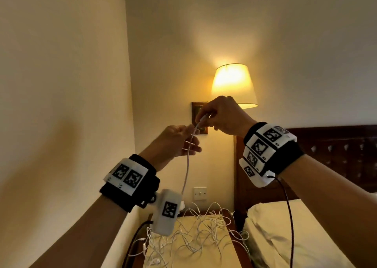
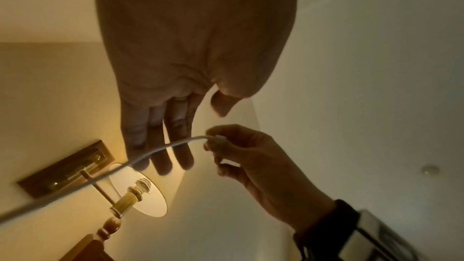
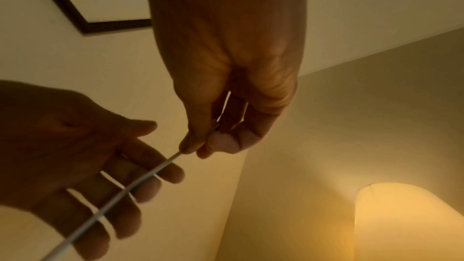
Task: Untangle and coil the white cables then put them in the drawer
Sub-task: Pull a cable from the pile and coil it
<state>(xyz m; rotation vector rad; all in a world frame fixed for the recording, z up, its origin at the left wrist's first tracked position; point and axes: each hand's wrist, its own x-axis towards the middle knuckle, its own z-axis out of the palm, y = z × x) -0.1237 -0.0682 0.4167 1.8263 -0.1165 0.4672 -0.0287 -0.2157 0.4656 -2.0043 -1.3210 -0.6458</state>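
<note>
I hold one white cable (image 1: pixel 187 165) up in front of the wall. My right hand (image 1: pixel 205 118) pinches its plug end between thumb and forefinger, as the right wrist view (image 3: pixel 193 147) also shows. Just below and to the left, my left hand (image 1: pixel 189 143) is spread with straight fingers (image 2: pixel 160 156), and the cable (image 2: pixel 155 151) runs across them without being gripped. From there the cable hangs down to a tangle of white cables (image 1: pixel 195 231) lying on the bedside table (image 1: pixel 191 262). No drawer is in view.
A lit wall lamp (image 1: pixel 234 86) on a brass plate (image 1: pixel 199 107) hangs just behind my hands. A light switch (image 1: pixel 200 193) is lower on the wall. A bed with a pillow (image 1: pixel 285 237) and a dark headboard (image 1: pixel 336 155) stands at the right.
</note>
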